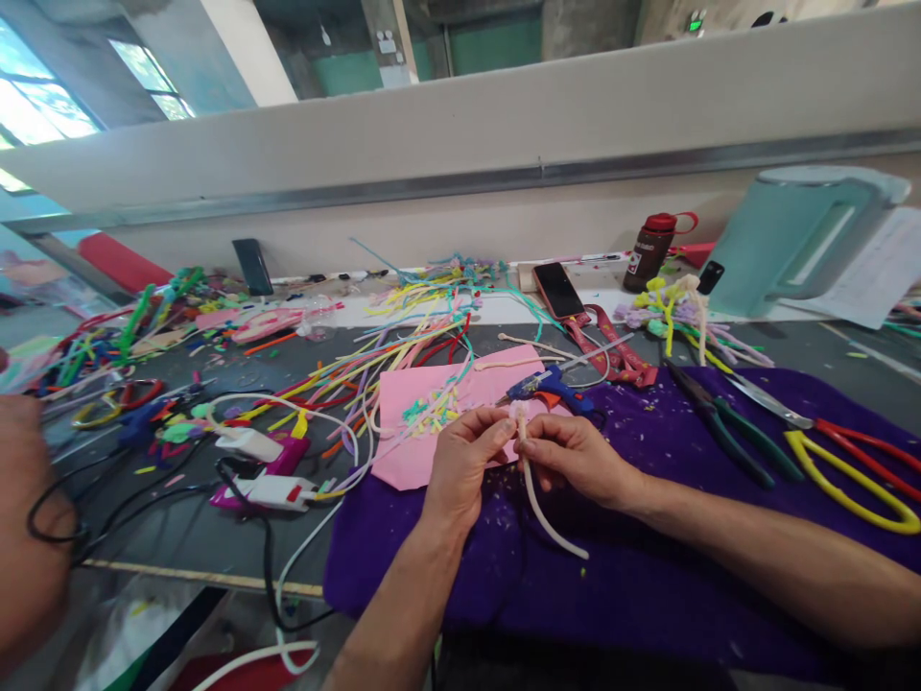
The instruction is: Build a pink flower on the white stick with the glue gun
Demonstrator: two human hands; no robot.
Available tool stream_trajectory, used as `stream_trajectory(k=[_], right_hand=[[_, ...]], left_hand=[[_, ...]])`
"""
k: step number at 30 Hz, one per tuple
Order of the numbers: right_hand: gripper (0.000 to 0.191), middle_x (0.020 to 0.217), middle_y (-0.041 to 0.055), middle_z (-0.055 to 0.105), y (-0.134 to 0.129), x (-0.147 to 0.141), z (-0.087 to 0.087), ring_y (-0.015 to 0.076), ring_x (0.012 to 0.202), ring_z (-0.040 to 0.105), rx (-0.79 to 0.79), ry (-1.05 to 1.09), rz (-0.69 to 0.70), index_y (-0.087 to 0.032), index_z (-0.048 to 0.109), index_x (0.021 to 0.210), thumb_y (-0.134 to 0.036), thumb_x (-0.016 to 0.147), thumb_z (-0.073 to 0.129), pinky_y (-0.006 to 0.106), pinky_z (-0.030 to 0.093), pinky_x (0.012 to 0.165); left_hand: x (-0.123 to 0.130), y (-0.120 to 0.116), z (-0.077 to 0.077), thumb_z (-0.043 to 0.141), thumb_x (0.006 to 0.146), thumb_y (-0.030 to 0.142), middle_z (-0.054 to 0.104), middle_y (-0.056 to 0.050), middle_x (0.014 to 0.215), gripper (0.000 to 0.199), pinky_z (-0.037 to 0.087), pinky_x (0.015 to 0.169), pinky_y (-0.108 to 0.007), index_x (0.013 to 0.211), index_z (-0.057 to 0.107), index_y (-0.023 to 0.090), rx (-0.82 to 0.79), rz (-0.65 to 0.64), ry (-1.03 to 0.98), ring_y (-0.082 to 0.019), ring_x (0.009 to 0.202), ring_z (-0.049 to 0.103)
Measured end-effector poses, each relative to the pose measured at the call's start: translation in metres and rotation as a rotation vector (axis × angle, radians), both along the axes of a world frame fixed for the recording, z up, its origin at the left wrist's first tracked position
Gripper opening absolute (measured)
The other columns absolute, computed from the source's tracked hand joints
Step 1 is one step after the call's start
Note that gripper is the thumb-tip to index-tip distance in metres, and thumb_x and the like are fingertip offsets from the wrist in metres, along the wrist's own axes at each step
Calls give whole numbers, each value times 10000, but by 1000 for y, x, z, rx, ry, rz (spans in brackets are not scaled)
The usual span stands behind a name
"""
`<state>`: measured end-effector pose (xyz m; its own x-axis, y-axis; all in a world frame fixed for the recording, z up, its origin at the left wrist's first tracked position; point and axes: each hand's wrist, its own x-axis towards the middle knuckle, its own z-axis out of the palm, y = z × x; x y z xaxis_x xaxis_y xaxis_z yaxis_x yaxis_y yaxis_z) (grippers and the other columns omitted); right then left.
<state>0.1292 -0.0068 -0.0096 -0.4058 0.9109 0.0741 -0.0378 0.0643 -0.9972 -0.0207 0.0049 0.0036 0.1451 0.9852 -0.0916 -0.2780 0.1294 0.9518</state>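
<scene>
Both my hands meet over the purple cloth (446, 566). A white pipe cleaner (539, 513) hangs from them, its free end curving down to the right. My left hand (471, 451) pinches the pale tuft (519, 413) at its top between thumb and fingers. My right hand (576, 456) is closed on the stem just below the tuft. Behind my fingers lies a pink sheet (395, 432) strewn with small yellow and teal clippings (432, 411). A blue glue gun (554, 384) rests just beyond my hands.
Pliers (726, 422) and scissors with red and yellow handles (827, 432) lie at right. Behind stand a kettle (791, 240), a bottle (648, 254) and a phone (557, 290). Loose pipe cleaners (345, 369), cables and a power strip (259, 470) spread left. Another person's arm (29, 518) shows far left.
</scene>
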Motion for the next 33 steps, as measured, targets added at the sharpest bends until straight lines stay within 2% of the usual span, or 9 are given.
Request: stream_trajectory(k=[10,18,24,33], right_hand=[[260,480,-50,457,-1,-1,2,55,396,425,49,-55,-21,-149,508,699,-380,819,498,174,294,390],[214,467,-49,458,-2,-1,1,61,402,430,153,-173,-69,-159,500,675,-302,832,476,177,313,406],[214,466,-47,463,-1,-1,-1,66,406,431,150,-190,-64,-159,505,687,-311,833,470,178,316,408],[247,460,-47,456,-2,0,1,63,405,415,114,-173,-35,-163,479,651,-324,838,463,179,301,408]], left_hand=[[0,0,2,704,604,252,598,28,621,146,372,474,-176,688,639,152,17,36,51,-54,477,476],[1,1,3,693,621,250,589,28,617,134,363,474,-172,681,628,150,49,33,86,-55,491,473],[1,0,4,700,606,265,586,26,613,154,363,474,-176,674,624,150,48,38,93,-57,486,464],[2,-3,7,691,614,270,586,13,621,148,379,513,-185,689,634,156,150,86,207,-86,550,480]])
